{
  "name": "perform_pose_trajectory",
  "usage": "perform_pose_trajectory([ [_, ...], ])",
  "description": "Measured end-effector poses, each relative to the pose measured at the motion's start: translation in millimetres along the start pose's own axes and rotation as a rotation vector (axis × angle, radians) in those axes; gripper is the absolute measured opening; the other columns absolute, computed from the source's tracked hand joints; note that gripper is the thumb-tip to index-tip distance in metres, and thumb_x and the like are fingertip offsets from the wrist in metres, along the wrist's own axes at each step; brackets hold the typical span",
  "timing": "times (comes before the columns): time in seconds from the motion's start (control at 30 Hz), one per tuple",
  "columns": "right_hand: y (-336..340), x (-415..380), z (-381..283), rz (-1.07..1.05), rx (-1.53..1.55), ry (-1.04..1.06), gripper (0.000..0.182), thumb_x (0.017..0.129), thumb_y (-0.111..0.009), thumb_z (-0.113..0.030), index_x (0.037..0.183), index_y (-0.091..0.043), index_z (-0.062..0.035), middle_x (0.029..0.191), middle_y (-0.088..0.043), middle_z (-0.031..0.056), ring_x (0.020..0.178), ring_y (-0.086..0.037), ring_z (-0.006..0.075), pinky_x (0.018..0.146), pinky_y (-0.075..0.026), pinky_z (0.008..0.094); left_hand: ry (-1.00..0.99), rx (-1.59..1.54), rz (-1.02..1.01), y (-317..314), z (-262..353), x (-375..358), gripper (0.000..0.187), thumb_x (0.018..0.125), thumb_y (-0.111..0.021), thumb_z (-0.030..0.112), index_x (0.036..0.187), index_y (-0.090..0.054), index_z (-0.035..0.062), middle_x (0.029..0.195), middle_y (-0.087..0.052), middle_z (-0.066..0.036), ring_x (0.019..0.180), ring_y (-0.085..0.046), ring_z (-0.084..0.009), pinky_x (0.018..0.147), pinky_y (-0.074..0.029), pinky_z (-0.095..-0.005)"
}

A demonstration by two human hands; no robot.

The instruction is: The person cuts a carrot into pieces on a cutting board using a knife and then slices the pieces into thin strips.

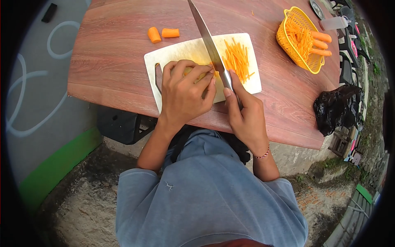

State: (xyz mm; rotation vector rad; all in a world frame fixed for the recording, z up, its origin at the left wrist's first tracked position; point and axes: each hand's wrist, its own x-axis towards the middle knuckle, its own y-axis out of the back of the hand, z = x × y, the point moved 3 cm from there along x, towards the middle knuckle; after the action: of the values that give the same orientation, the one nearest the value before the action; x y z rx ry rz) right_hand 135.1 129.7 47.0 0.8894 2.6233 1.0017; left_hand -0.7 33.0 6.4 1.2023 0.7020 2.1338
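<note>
On the wooden table (pixel 111 53) lies a white cutting board (pixel 181 51) with a slot at its left end. My right hand (pixel 249 113) is closed round the handle of a large knife (pixel 212 47), whose blade points away from me over the board. Beside the blade, my left hand (pixel 185 90) bends its fingers over a piece of carrot, which is mostly hidden under them. Thin carrot strips (pixel 237 59) lie in a pile on the board, right of the blade.
Two short carrot pieces (pixel 154 35) lie beyond the board. A yellow basket (pixel 293 50) at the right holds shredded carrot and several whole carrots (pixel 321 44). Near it are a squeeze bottle (pixel 334 23) and a black plastic bag (pixel 338 108) at the table's right edge.
</note>
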Motion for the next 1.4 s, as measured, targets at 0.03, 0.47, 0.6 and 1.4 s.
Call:
perform_pose_trajectory([
  [0.03, 3, -3, 3, -0.02, 0.047, -0.064, 0.045, 0.106, -0.064, -0.012, 0.147, -0.059, 0.0043, 0.089, -0.07, 0.0271, 0.078, -0.073, 0.0406, 0.072, -0.056, 0.0442, -0.004, 0.0, -0.001, 0, 0, 0, 0.017, 0.083, -0.077, 0.015, 0.095, -0.083, 0.0046, 0.108, -0.077, 0.0, 0.103, -0.066, -0.0226, 0.097, -0.045, -0.0472],
  [0.47, 5, -21, 2, -0.031, 0.121, -0.08, 0.045, 0.106, -0.065, -0.009, 0.149, -0.059, 0.0032, 0.098, -0.071, 0.0304, 0.088, -0.075, 0.0434, 0.08, -0.057, 0.0419, -0.008, 0.046, -0.006, 3, 3, 3, 0.018, 0.081, -0.079, 0.011, 0.097, -0.086, 0.0078, 0.106, -0.078, 0.0, 0.102, -0.066, -0.0241, 0.091, -0.048, -0.0411],
  [0.6, 2, -23, 7, 0.019, 0.122, 0.014, 0.045, 0.105, -0.065, -0.009, 0.149, -0.059, 0.003, 0.099, -0.071, 0.0305, 0.089, -0.074, 0.0444, 0.08, -0.057, 0.0425, -0.013, 0.035, 0.002, 3, 3, 3, 0.017, 0.081, -0.079, 0.011, 0.097, -0.086, 0.0077, 0.105, -0.078, 0.0, 0.102, -0.066, -0.0243, 0.092, -0.048, -0.041],
  [1.4, 4, 4, 22, 0.009, 0.197, -0.156, 0.039, 0.109, -0.06, -0.018, 0.144, -0.062, -0.0004, 0.078, -0.065, 0.0293, 0.068, -0.071, 0.0383, 0.066, -0.053, 0.0413, -0.024, 0.056, -0.024, 3, 5, 2, 0.017, 0.083, -0.08, 0.014, 0.098, -0.085, 0.0086, 0.108, -0.077, 0.0, 0.102, -0.065, -0.0242, 0.094, -0.045, -0.0428],
])
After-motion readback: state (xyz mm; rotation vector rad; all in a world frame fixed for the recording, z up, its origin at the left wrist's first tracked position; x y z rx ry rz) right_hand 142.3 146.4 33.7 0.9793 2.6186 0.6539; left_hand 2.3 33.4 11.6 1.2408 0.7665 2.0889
